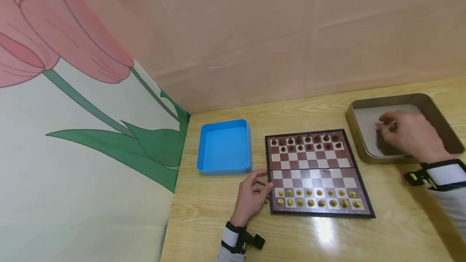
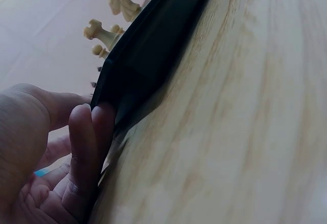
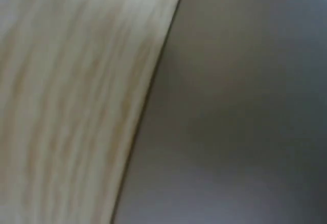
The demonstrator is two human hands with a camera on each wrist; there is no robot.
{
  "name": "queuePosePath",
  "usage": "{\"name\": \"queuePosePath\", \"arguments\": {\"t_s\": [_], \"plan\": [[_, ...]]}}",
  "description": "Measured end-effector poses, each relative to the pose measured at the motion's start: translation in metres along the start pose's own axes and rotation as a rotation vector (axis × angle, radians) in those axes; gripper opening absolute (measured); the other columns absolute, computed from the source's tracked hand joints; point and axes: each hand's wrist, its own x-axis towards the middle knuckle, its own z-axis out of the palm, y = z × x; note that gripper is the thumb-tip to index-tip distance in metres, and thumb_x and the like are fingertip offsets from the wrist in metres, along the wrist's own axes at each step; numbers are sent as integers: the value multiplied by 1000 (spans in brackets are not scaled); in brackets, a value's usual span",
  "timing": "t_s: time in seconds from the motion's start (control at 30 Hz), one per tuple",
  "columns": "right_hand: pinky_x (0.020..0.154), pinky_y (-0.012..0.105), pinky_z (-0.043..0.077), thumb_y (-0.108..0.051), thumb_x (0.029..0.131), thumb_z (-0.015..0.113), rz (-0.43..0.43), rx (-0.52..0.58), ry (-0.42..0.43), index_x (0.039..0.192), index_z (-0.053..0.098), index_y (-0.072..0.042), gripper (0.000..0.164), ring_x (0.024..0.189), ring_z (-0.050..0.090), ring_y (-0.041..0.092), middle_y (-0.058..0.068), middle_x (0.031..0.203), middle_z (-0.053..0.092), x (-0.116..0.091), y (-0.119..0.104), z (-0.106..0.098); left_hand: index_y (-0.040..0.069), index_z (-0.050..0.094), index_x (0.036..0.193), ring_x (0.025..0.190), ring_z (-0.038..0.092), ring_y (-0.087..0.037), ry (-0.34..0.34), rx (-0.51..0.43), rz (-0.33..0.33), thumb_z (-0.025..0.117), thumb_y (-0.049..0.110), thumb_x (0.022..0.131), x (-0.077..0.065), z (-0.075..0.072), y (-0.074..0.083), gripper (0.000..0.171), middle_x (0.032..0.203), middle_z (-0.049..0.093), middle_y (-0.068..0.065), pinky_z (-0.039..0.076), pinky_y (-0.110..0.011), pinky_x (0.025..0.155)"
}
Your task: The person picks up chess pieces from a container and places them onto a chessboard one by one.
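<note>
A folding chessboard (image 1: 311, 165) with a dark rim lies on the table. Gold-coloured chess pieces (image 1: 321, 203) stand in two rows along its near side, dark ones (image 1: 308, 138) in two rows along the far side. My left hand (image 1: 252, 197) grips the left edge of the board, thumb at the rim; the left wrist view shows its fingers (image 2: 84, 142) against the board's black side. Inside the tan box on the right is my right hand (image 1: 413, 134), fingers bent and thumb near the index fingertip. I cannot tell whether it holds something small.
An open blue box (image 1: 224, 169) stands left of the board. The tan box (image 1: 358, 134) is right of it, its light floor partly covered by the hand. Behind the wooden table (image 1: 207, 213) rises a pinkish wall covering; a tulip-printed covering borders the left side.
</note>
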Motion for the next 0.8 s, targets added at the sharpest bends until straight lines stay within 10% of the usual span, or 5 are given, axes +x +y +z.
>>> {"name": "queuePosePath", "arguments": {"t_s": [0.3,0.8], "plan": [[51,55,54,-11,90,74,-7,-56,0,101,73,5,19,69,69,36,20,83,73,-3,2,6,19,64,143,66,72,-7,1,16,-2,75,25,103,1,2,-3,42,97,74,-1,66,-31,57],[50,41,48,-7,86,76,-60,-73,36,95,71,2,14,63,64,25,9,74,70,-5,0,7,19,65,142,66,71,-7,3,21,-12,75,23,103,0,2,-2,41,98,75,-2,65,-30,57]]}}
